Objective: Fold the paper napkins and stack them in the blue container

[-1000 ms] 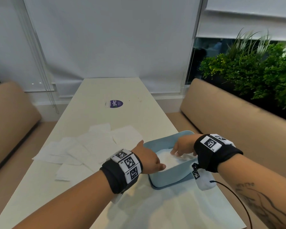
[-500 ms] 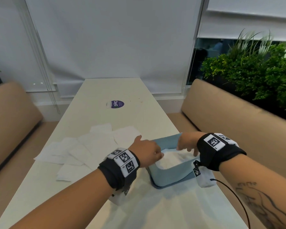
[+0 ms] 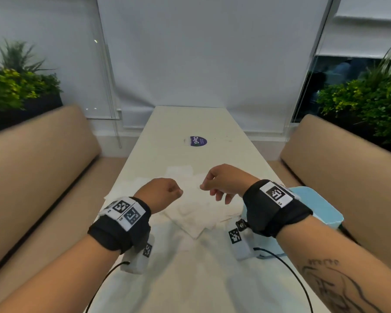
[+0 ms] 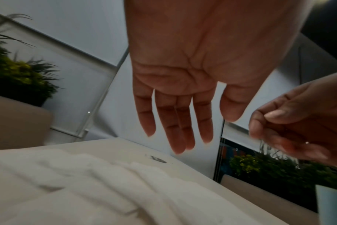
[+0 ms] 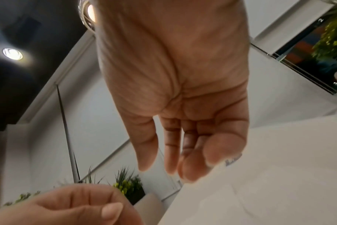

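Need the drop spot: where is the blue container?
Head view, right side: the blue container sits on the table behind the right wristband, right of the loose napkins.

Head view. Centre: a long cream-white rectangular table [image 3: 190, 123] runs toward the top of the frame and bears a round purple sticker [image 3: 198, 141] near its far end. Left edge: tan padded bench back [image 3: 38, 159]; right edge: second tan padded bench back [image 3: 339, 159]. Upper left: green leafy plant in a dark planter [image 3: 14, 86]; upper right: second green leafy plant [image 3: 366, 102] beside a dark window pane [image 3: 325, 71]. Top: white roller blinds [image 3: 212, 53]. Right wrist view, upper left: a round recessed ceiling lamp [image 5: 12, 53], lit.
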Available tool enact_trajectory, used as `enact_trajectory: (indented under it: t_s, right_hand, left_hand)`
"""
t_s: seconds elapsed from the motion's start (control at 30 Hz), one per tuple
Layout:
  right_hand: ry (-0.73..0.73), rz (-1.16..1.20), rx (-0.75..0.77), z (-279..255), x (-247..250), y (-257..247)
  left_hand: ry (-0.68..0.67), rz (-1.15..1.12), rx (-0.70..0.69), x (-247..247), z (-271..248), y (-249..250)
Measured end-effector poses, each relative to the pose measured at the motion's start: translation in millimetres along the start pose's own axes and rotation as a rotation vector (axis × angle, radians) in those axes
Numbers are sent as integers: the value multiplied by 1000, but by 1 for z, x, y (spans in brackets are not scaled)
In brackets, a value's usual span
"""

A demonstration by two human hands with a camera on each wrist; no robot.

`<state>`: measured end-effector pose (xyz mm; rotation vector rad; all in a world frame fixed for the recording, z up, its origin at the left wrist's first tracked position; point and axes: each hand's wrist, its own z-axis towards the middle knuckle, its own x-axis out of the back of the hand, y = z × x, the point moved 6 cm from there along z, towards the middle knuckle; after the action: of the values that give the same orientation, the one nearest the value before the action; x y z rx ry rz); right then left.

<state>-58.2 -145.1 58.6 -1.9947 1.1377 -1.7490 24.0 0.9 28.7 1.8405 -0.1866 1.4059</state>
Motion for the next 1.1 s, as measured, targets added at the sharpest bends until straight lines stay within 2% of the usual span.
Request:
enact_trajectory:
  t_s: [0.13,0.33,0.47,0.73,0.97,1.1]
  right_hand:
    - [-49,-20,-29,28,-48,-4]
    - [-53,-351,-96,63,-89,4]
    - [-43,-482,-89,74,-100,6]
    - [88,-693,-11,71,-103,-1]
    - [155,-538,-29,67,-90,3]
    - [219,-415,50,52,-80,-13]
  left_hand:
    - [-38,38,80,-1,-14,-34]
    - [-109,64,132,-5,-19,-62]
    - [-134,45,125,-10,-17,-68]
    - [-159,-1,128,-25,-11,-71]
    - [-141,-68,132,-27,-9,-65]
    - [-123,-457,245,-31,-7,-65]
